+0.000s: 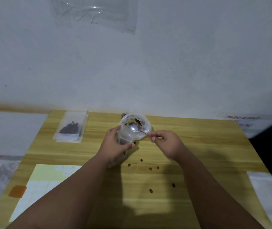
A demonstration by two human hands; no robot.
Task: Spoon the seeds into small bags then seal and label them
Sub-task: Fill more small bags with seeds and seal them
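Got label sheet (49, 176) nearest, well down-left of the fingers, labels on it; loose seeds (150, 168) spilled on the table (198, 146) on the near side of both hands, need collecting. Gripping the clear open bag (146, 125) with left hand (115, 146), fingers curled round its side; pinching the spoon (134, 127) handle with right hand (166, 144), bowl in the bag mouth just past the fingertips, looks empty. Further out, left of the fingers, one filled bag (70, 128) lying flat, seal and label not readable; judging early, most filling, sealing and labelling left.
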